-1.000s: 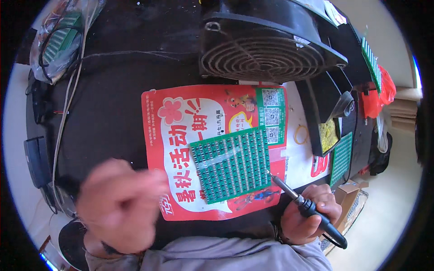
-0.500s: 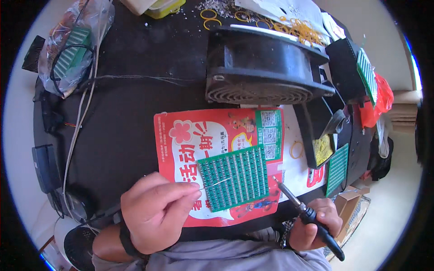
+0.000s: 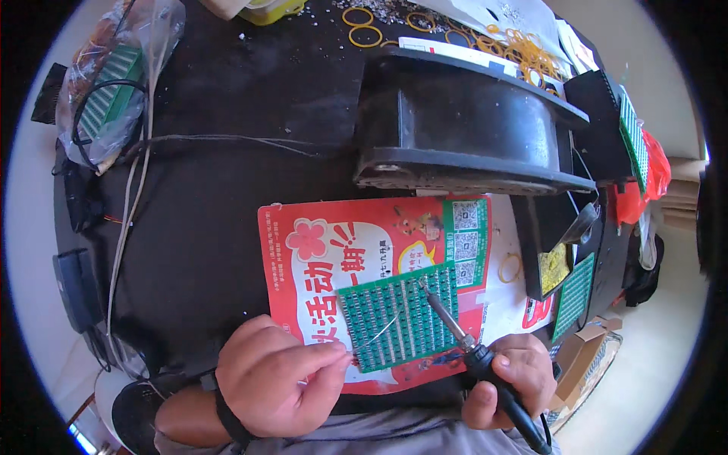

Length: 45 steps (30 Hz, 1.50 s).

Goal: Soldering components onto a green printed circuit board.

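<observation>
Head view shows the left hand (image 3: 277,379) has come down to pinch thin solder wire (image 3: 383,331) toward the green circuit board (image 3: 400,315) on the red flyer (image 3: 364,250), right hand (image 3: 508,379) gripping the soldering iron (image 3: 455,327), so soldering looks under way

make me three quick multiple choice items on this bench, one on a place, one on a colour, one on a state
1. Where does the green circuit board lie?
A. on the red flyer
B. inside the plastic bag
C. on top of the fan

2. What colour are the loose rubber bands at the top?
A. blue
B. yellow
C. white

3. What is the right hand doing?
A. resting open
B. gripping a soldering iron
C. holding scissors

Key: 1 A, red paper shows all round the board. 2 B, yellow rings on the table. 3 B, fingers wrap the black handle, tip on the board.
</observation>
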Each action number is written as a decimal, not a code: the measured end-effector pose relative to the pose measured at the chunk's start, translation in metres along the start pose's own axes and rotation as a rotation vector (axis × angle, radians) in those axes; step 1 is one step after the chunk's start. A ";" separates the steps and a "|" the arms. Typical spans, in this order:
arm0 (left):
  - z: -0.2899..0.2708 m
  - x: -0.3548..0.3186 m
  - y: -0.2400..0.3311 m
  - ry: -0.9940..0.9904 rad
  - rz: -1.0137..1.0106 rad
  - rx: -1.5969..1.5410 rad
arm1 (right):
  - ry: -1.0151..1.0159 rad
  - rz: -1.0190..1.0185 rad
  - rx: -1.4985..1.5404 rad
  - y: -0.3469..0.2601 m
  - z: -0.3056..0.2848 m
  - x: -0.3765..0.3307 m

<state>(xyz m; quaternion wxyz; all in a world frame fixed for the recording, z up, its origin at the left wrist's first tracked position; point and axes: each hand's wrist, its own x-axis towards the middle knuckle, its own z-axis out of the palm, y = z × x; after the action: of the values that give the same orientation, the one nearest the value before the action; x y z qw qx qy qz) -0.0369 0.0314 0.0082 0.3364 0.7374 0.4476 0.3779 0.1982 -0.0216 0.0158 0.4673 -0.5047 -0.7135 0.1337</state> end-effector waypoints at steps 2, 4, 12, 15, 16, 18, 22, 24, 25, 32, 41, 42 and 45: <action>-0.001 0.000 -0.002 -0.005 0.025 -0.028 | -0.042 0.011 0.002 -0.002 -0.002 0.004; -0.001 0.000 -0.003 -0.021 0.029 -0.045 | -0.070 0.032 -0.008 -0.003 -0.003 0.005; -0.002 0.000 -0.003 -0.056 0.023 0.000 | -0.124 0.086 -0.028 -0.003 -0.006 0.005; -0.001 0.000 -0.004 -0.042 0.019 0.020 | -0.114 0.083 -0.021 -0.002 -0.003 0.005; -0.001 0.000 -0.004 -0.037 0.020 0.022 | -0.108 0.080 -0.028 -0.003 -0.003 0.005; 0.000 0.001 -0.002 -0.026 0.020 0.028 | -0.107 0.077 -0.042 -0.006 -0.004 0.007; 0.004 0.002 0.000 -0.007 0.017 0.036 | -0.161 0.054 -0.097 -0.008 -0.004 0.012; 0.007 0.001 0.000 0.020 -0.003 0.054 | -0.187 0.044 -0.173 -0.014 0.003 0.021; 0.006 0.001 0.001 0.013 0.001 0.051 | -0.196 0.040 -0.189 -0.016 0.003 0.022; 0.003 0.002 0.001 -0.023 0.019 0.060 | -0.208 0.034 -0.219 -0.020 0.005 0.023; 0.003 0.000 0.000 -0.044 0.045 0.081 | -0.225 0.001 -0.209 -0.019 0.005 0.022; 0.003 0.000 0.000 -0.046 0.049 0.086 | -0.229 -0.008 -0.211 -0.018 0.006 0.022; 0.004 0.001 0.002 -0.045 0.050 0.078 | -0.255 -0.002 -0.241 -0.024 0.001 0.021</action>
<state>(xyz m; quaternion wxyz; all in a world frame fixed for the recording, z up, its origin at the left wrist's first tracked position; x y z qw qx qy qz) -0.0328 0.0308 0.0082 0.3078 0.7692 0.4357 0.3518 0.1817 -0.0141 0.0420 0.3092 -0.5353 -0.7783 0.1095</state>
